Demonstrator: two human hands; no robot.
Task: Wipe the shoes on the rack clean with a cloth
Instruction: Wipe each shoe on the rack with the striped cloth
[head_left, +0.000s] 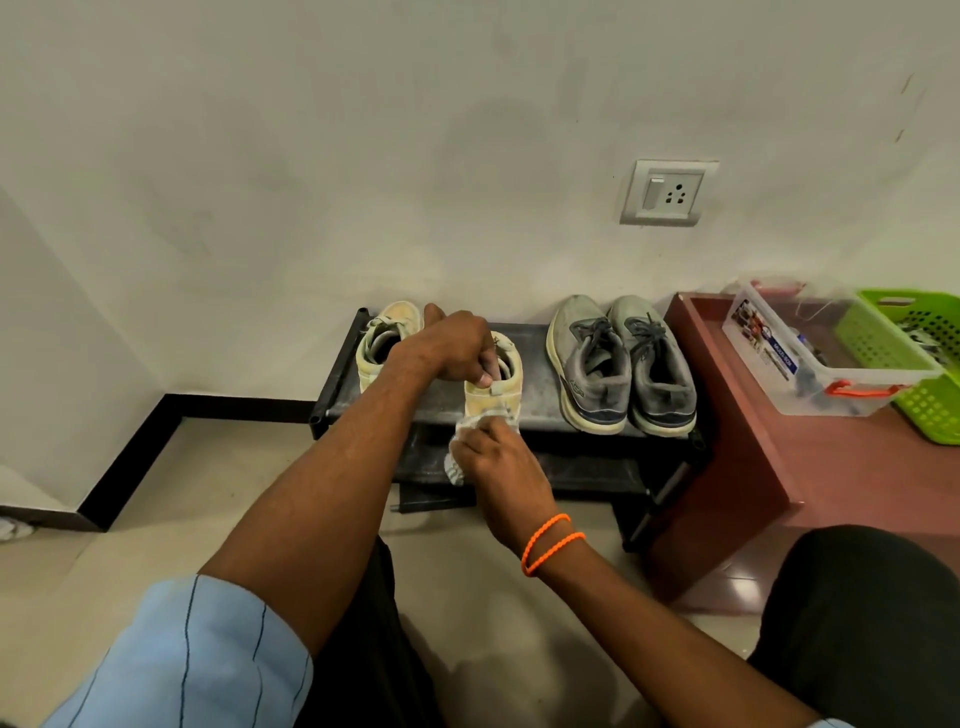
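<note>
Two bare forearms reach forward. Behind the left hand, a light blue sleeve with thin dark stripes is pushed up past the elbow. Just behind the right hand, two orange beaded bracelets circle the wrist. Dark trousers cover the knees.

wall: I see plain off-white plaster, faintly smudged, with a few rusty marks at upper right.
socket: a grey plate with a switch, set low on the wall.
skirting: a black band along the wall's foot, stepping out at a corner on my left.
floor: pale beige tiles.
cabinet: reddish-brown, on my right against the wall.
box: clear plastic with orange clasps, on the cabinet.
basket: lime green, touching the box.
</note>
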